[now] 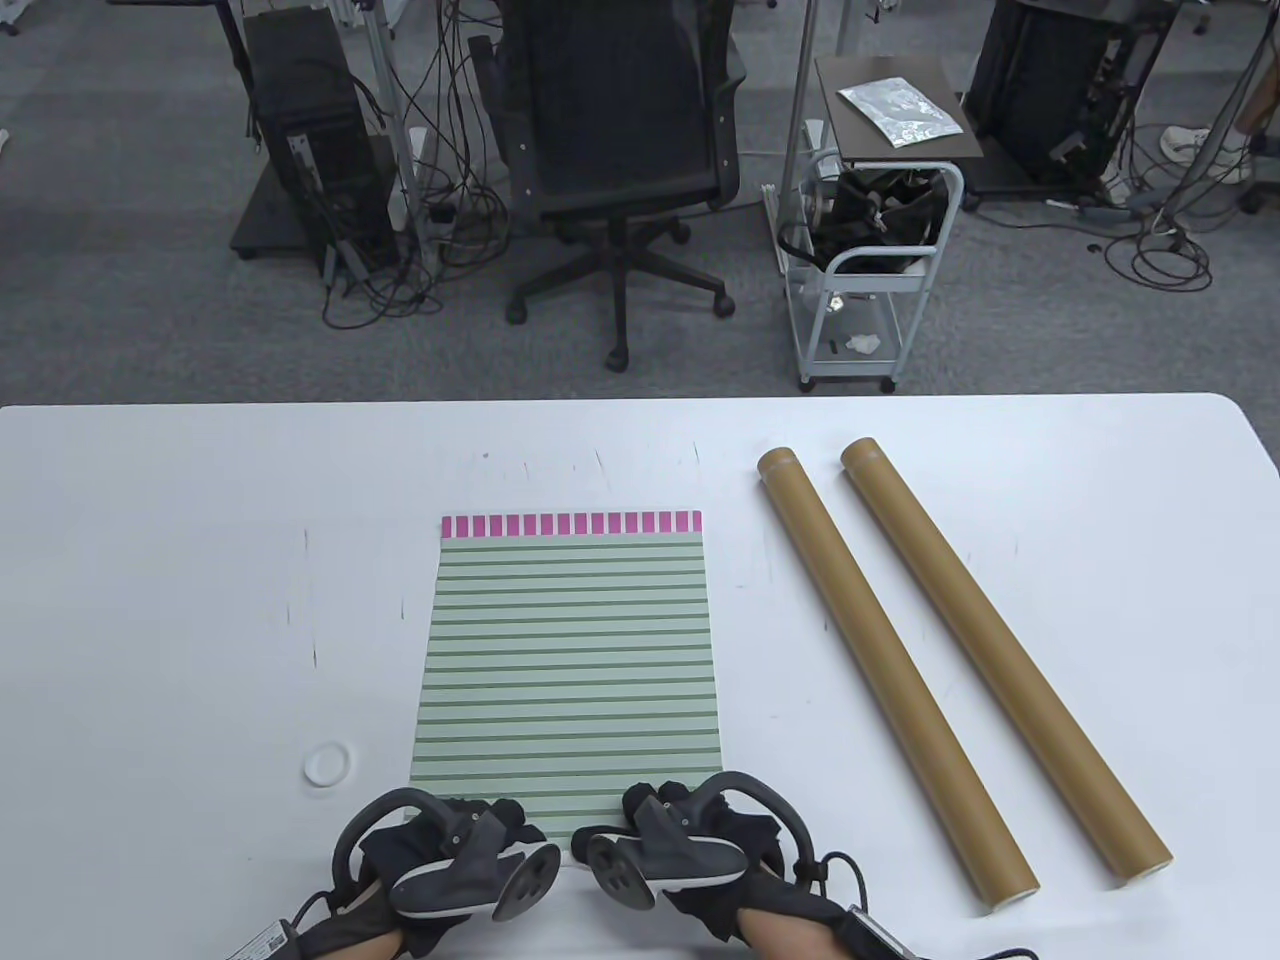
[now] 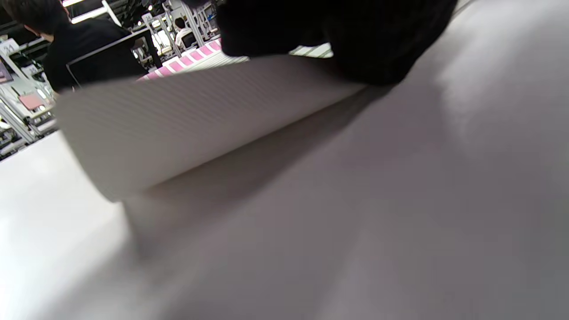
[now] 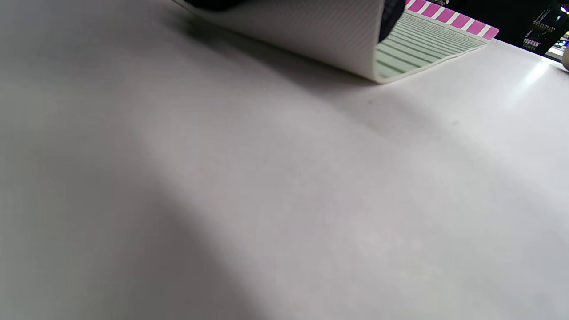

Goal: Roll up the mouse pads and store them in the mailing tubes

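A green striped mouse pad (image 1: 570,650) with a pink-checked far edge lies flat on the white table (image 1: 150,600). Its near edge is lifted and curled over, showing the white underside in the left wrist view (image 2: 178,120) and the right wrist view (image 3: 329,35). My left hand (image 1: 470,830) grips the curled near edge at its left part. My right hand (image 1: 690,815) grips it at its right part. Two brown mailing tubes, one (image 1: 890,670) beside the other (image 1: 1000,655), lie diagonally to the right of the pad, with open near ends.
A white round cap (image 1: 328,765) lies on the table left of the pad's near corner. Beyond the table's far edge stand an office chair (image 1: 620,150) and a small cart (image 1: 870,260).
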`<state>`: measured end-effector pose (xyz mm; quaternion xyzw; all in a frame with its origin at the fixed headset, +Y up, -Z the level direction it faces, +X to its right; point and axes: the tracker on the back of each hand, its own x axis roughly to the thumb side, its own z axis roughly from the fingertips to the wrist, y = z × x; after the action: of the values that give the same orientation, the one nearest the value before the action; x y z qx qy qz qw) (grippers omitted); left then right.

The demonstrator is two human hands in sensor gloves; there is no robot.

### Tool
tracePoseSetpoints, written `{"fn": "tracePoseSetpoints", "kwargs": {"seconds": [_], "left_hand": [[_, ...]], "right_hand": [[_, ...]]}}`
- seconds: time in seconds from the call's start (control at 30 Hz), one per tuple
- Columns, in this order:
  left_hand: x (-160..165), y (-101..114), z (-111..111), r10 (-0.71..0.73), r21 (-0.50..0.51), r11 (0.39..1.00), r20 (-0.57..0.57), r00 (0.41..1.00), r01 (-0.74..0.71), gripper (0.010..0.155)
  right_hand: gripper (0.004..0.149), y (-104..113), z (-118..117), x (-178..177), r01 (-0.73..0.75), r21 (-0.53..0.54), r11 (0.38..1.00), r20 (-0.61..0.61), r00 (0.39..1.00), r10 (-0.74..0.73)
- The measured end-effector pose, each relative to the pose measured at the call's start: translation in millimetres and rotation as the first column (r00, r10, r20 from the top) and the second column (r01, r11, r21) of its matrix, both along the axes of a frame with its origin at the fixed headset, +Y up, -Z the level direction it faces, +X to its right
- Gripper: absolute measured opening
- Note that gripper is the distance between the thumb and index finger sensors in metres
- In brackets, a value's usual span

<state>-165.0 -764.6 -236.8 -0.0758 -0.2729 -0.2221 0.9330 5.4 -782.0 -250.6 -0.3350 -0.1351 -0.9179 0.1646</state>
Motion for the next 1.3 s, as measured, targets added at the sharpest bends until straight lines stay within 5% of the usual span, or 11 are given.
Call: {"fn": "tracePoseSetpoints", "kwargs": {"seconds": [0.23,0.5,0.6,0.73,0.9,1.03,1.13,1.3], "left_hand": [[-3.2,-1.8,2.6,0.062,0.006,0.998,0.032,0.998,-0.063,0.07],[-3.8,3.5,-3.8,0.129,-0.047,0.99,-0.01,0.992,-0.13,0.046],[-2.4,1.4,-3.5,0.12,-0.049,0.991,-0.03,0.992,-0.122,0.048],[-1.2,-0.5,-7.5,0.106,-0.009,0.994,-0.049,0.993,-0.107,0.044],[1.0,-2.2,-9.2,0.119,0.012,0.993,-0.069,0.99,-0.119,0.039],[-0.7,-1.3,-10.0,0.143,0.014,0.99,-0.07,0.987,-0.143,0.036],[-4.7,-1.0,-11.5,0.177,0.009,0.984,-0.068,0.982,-0.177,0.039],[-3.7,-1.0,-12.4,0.167,-0.019,0.986,-0.069,0.984,-0.168,0.038]], "right_hand": [[0.063,0.1,-2.1,1.3,0.011,-0.036,0.999,0.017,1.0,-0.011],[0.063,0.3,-3.5,2.4,0.04,-0.044,0.998,0.016,0.999,-0.039],[0.062,2.4,-3.6,4.2,0.105,-0.028,0.994,0.022,0.994,-0.104],[0.068,6.7,-0.8,2.9,0.062,0.067,0.996,-0.017,0.998,-0.061],[0.055,4.1,8.2,-1.1,0.07,0.135,0.988,-0.102,0.993,-0.056],[0.048,9.2,3.3,5.6,0.208,-0.018,0.978,-0.037,0.977,-0.208],[0.057,5.8,-9.4,15.0,0.291,-0.11,0.95,0.065,0.956,-0.285],[0.053,3.3,-12.7,13.7,0.286,-0.062,0.956,0.063,0.957,-0.282]]}}
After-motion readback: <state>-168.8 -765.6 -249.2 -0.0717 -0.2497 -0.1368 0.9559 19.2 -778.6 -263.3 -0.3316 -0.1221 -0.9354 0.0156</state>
